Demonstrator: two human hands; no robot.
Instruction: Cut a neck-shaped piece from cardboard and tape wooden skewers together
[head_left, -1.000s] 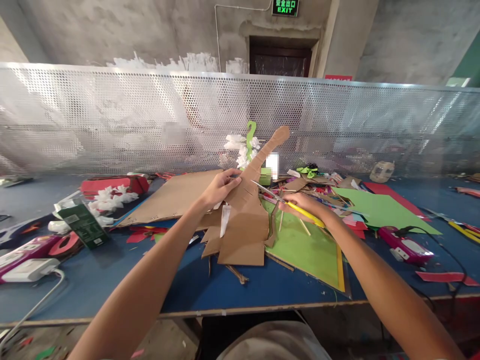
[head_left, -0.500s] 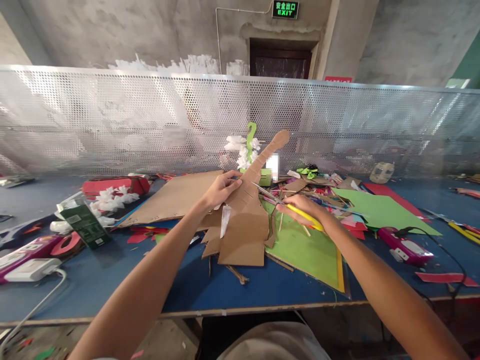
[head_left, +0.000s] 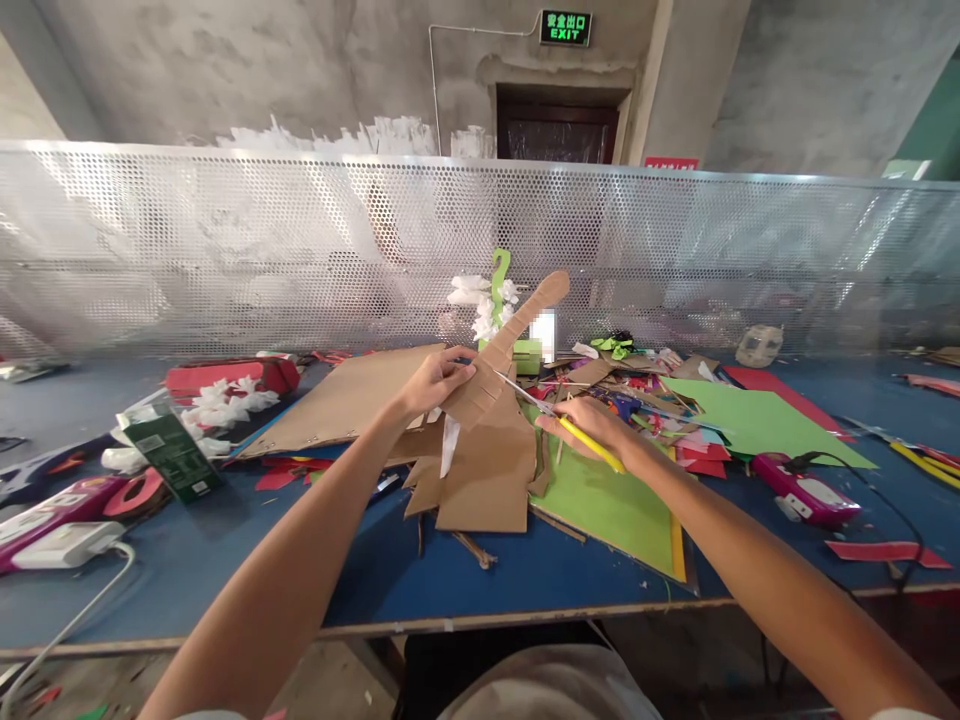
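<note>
**Cardboard cut-out held up over a crowded craft table**

A blue table (head_left: 187, 560) is running the full width of the view, and a perforated metal screen (head_left: 225, 250) is standing along its far edge. A large flat cardboard sheet (head_left: 337, 405) is lying left of centre, and a green paper sheet (head_left: 607, 500) is lying to the right of it under scraps and offcuts.

Between the two, the cardboard cut-out (head_left: 517, 335) is rising off the table. Its broad lower part is resting on the loose pieces, and its long narrow neck is slanting up and away toward the screen. The left hand (head_left: 431, 385) is pinching it where the neck is widening into the body, with the fingers closed tight on the edge. The right hand (head_left: 589, 425) is wrapped around the yellow handles of the scissors (head_left: 529, 395), whose blades are pointing left and reaching the right edge of the cut-out, just beside the left hand's fingertips.

The cut-out is probably light and fairly stiff, though it is likely to crease for good if bent. The slim neck is looking like the weak part, so a hold low on it — close to the blades, as here — is probably keeping the board from flapping. The dry surface should be giving bare fingers enough grip.

A green box (head_left: 171, 450) is lying tilted at the left, and a pink tool (head_left: 802, 490) with a cord is lying at the right — both are well apart from the hands.
</note>
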